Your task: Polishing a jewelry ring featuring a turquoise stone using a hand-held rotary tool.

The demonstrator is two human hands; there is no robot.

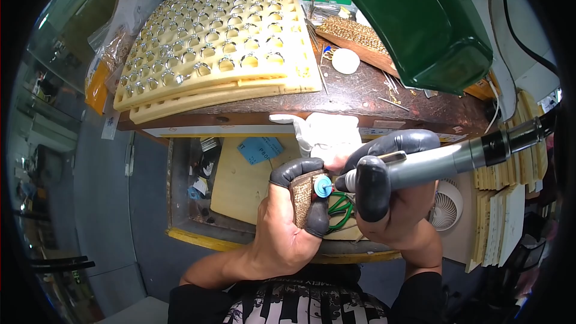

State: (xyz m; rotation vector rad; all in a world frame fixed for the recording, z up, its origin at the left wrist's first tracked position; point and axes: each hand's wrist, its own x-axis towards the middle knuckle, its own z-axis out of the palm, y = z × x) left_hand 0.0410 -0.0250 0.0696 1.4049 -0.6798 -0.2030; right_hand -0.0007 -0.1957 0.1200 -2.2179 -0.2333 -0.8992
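Observation:
My right hand (384,186), with black covers on its fingers, grips a silver rotary handpiece (432,165). A blue disc (324,186) is mounted on the tool's thin shaft at the left end. Closed around a small brown block with a rough, bristly face (303,204) is my left hand (291,234); its thumb and a finger also wear black covers. The disc sits against or right beside the block's edge; I cannot tell if they touch. Just beyond both hands, a white wrapped support (327,135) juts from the bench edge.
Foam trays (210,87) full of silver rings lie on the bench's left. A green lamp shade (426,24) hangs over the right. Behind are a bristle brush (354,39) and a white ball (345,60). Green-handled scissors (341,211) lie in the open drawer (204,237) below my hands.

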